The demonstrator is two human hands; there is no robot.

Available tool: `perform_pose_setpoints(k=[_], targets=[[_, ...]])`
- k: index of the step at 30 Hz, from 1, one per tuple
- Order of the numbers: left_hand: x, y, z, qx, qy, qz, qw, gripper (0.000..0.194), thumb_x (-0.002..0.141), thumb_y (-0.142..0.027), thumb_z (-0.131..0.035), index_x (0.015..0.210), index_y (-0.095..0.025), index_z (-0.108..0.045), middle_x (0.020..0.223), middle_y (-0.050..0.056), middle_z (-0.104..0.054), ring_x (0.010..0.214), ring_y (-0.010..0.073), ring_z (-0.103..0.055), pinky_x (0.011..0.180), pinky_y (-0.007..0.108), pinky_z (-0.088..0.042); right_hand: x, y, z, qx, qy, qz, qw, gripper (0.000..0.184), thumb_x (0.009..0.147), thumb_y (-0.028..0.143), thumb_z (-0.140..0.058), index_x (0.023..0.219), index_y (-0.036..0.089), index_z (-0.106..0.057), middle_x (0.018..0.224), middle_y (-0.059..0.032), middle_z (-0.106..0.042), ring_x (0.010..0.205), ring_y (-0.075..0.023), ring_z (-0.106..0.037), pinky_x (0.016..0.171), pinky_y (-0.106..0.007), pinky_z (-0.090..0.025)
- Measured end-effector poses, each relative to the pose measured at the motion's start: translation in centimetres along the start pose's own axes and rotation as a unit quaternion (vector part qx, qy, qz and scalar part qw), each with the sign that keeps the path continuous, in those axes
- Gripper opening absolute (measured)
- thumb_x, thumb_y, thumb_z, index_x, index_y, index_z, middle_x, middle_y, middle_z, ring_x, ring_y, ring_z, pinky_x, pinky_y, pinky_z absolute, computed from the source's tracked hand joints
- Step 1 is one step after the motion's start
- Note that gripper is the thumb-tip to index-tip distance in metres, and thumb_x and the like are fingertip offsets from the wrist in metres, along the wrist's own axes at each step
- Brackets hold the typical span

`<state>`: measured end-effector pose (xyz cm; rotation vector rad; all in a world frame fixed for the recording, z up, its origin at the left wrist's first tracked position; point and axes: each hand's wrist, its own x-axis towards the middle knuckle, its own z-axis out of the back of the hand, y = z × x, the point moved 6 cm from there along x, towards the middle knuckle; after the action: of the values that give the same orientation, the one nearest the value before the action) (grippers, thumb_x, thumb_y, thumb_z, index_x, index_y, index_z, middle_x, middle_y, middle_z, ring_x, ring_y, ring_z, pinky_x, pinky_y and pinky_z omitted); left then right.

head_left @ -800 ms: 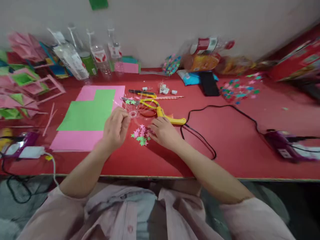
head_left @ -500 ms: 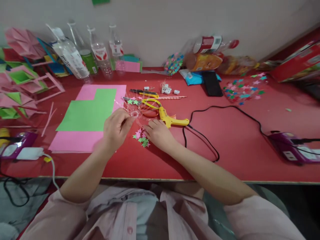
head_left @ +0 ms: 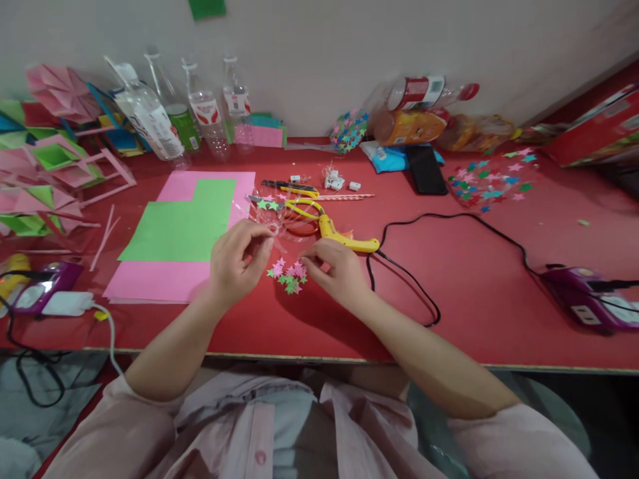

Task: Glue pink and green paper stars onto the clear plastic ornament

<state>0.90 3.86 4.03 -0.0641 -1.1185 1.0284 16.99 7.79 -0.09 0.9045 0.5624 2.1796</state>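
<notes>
Evidently both of the person's hands are at work close together over the red counter (head_left: 319,326), on either side of a small pile of paper stars (head_left: 288,278), pink and green. The left hand (head_left: 242,259) has its thumb and forefinger drawn close together beside the ring-shaped middle of a clear plastic piece (head_left: 275,228); whether they grip it cannot be told. The right hand (head_left: 337,266) is curled, its thumb and forefinger brought together at the pile's right edge, and it is too small to tell whether a star is between them.

The clear piece lies just beyond the pile, its strips spread out, with green stars (head_left: 267,205) at its far side. Just right of it are yellow-handled scissors (head_left: 308,207) and a yellow glue gun (head_left: 352,241), its black cord (head_left: 438,215) looping rightward. A cutter (head_left: 290,188) lies behind them. Left of the left hand, green paper (head_left: 180,229) lies over pink sheets (head_left: 154,282). Farther right, a dark phone (head_left: 426,171) rests near a star-covered clear piece (head_left: 492,181).
</notes>
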Motion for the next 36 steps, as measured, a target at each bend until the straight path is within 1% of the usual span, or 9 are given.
perform_pose_setpoints(k=[4,7,15,20,23,26,29,33,36], targets=[[-0.4,-1.6,-1.5,0.012,0.086,-0.051,0.995,0.008,0.085,-0.019,-0.056,0.077,-0.017,-0.059,0.068,0.0,-0.058,0.06,0.0089,-0.048,0.057,0.023,-0.04,-0.3,-0.4,0.5,0.264,0.0,-0.153,0.952,0.015,0.082,0.026,-0.058,0.07,0.018,-0.061,0.064,0.0024,-0.057,0.06,-0.0096,-0.05,0.06,-0.024,-0.04],[-0.9,-1.9,-2.6,0.037,0.118,-0.052,0.991,0.012,0.084,-0.025,-0.058,0.076,-0.017,-0.059,0.069,0.001,-0.058,0.06,0.0101,-0.049,0.056,0.024,-0.039,-0.3,-0.1,0.1,0.312,0.01,-0.171,0.934,0.014,0.08,0.026,-0.059,0.069,0.019,-0.063,0.061,0.0038,-0.056,0.057,-0.0086,-0.048,0.057,-0.023,-0.039],[-1.3,-1.8,-3.2,0.026,0.125,-0.033,0.991,0.011,0.084,-0.019,-0.054,0.073,-0.017,-0.056,0.066,-0.001,-0.055,0.058,0.0095,-0.047,0.055,0.023,-0.037,-0.3,1.1,0.5,0.217,-0.012,-0.088,0.972,0.014,0.082,0.02,-0.058,0.069,0.019,-0.064,0.068,0.0014,-0.063,0.065,-0.0099,-0.055,0.064,-0.024,-0.042],[-0.9,-1.8,-3.0,0.004,0.114,-0.023,0.993,0.011,0.08,-0.014,-0.053,0.069,-0.018,-0.053,0.064,-0.002,-0.052,0.057,0.0095,-0.044,0.053,0.023,-0.035,0.0,1.1,1.2,0.151,0.011,-0.047,0.987,0.015,0.087,0.024,-0.053,0.08,0.019,-0.066,0.075,-0.0007,-0.067,0.066,-0.0113,-0.057,0.064,-0.025,-0.044],[-0.5,-1.0,-2.4,0.008,0.088,-0.009,0.996,0.014,0.078,-0.011,-0.052,0.067,-0.019,-0.05,0.062,-0.002,-0.05,0.056,0.0095,-0.042,0.053,0.024,-0.034,0.4,-1.1,2.7,-0.037,0.003,-0.015,0.999,0.023,0.086,0.016,-0.048,0.102,0.019,-0.065,0.092,-0.0066,-0.068,0.083,-0.0178,-0.059,0.078,-0.032,-0.046],[-0.1,0.3,-1.4,0.016,0.044,0.025,0.999,0.017,0.077,-0.009,-0.052,0.064,-0.019,-0.048,0.061,-0.003,-0.047,0.055,0.009,-0.04,0.053,0.024,-0.033,0.5,-4.9,3.2,-0.229,0.052,-0.037,0.971,0.035,0.077,0.005,-0.045,0.105,0.012,-0.065,0.106,-0.0159,-0.065,0.094,-0.0253,-0.056,0.085,-0.04,-0.042],[0.1,1.3,-0.9,0.008,0.028,0.056,0.998,0.016,0.078,-0.012,-0.053,0.065,-0.02,-0.049,0.061,-0.003,-0.048,0.056,0.0092,-0.042,0.053,0.024,-0.035,0.1,-7.9,2.8,-0.327,0.114,-0.077,0.935,0.041,0.071,0.005,-0.049,0.109,0.009,-0.062,0.107,-0.0186,-0.064,0.094,-0.0286,-0.054,0.081,-0.04,-0.042],[-0.1,1.9,-1.1,-0.015,0.027,0.106,0.994,0.013,0.08,-0.015,-0.052,0.068,-0.019,-0.052,0.064,-0.003,-0.05,0.057,0.0091,-0.044,0.053,0.024,-0.036,0.2,-8.4,2.4,-0.331,0.13,-0.092,0.93,0.036,0.068,0.006,-0.05,0.102,0.008,-0.063,0.099,-0.0183,-0.063,0.089,-0.0285,-0.055,0.077,-0.039,-0.042],[-0.2,2.1,-1.0,-0.024,0.014,0.134,0.991,0.01,0.081,-0.016,-0.052,0.071,-0.019,-0.053,0.064,-0.003,-0.051,0.057,0.0086,-0.044,0.053,0.023,-0.037,0.8,-6.8,3.7,-0.222,0.035,-0.078,0.971,0.034,0.068,0.009,-0.053,0.1,0.012,-0.061,0.098,-0.0147,-0.062,0.09,-0.0255,-0.056,0.078,-0.036,-0.045]])
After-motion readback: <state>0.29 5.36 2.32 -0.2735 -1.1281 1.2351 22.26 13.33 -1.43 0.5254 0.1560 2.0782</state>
